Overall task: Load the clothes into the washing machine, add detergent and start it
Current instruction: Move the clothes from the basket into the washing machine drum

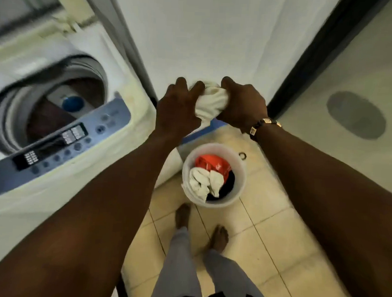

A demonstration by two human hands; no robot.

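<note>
Bottom centre, nearest cam: grey trouser legs (pixel 181 266), two bare feet (pixel 220 238) on beige floor tiles (pixel 282 253). Both forearms reaching up frame from lower corners, meeting upper centre.

Just above feet, centre frame: white round laundry bucket (pixel 241 172) on tiles, holding clothes (pixel 202 182): white pieces at left w/ one draped over the rim, red item at top, smth dark at right. Small dark ring (pixel 242 155) on floor just beside bucket's upper-right rim.

Left side of frame: top-load washing machine (pixel 113 162), lid up at upper left, drum open. Blue-grey control panel (pixel 63 140) along its near edge w/ buttons and displays, blurred, labels unreadable. Inside drum: dark reddish-brown shape and blue round cap (pixel 72 103); too blurred to tell more.

Upper centre, above bucket and right of machine: left hand (pixel 177 109) and right hand (pixel 244 105) both gripping a bunched white cloth (pixel 211 102) between them, fingers curled over it from each side. Cloth held in air, not touching bucket or machine. Beaded bracelet (pixel 262 124) on right wrist.

Behind hands: white wall panel (pixel 218 37), blue strip (pixel 204 132) along its base. Dark vertical frame (pixel 318 57) upper right, pale surface beyond w/ grey oval patch (pixel 356 115).
</note>
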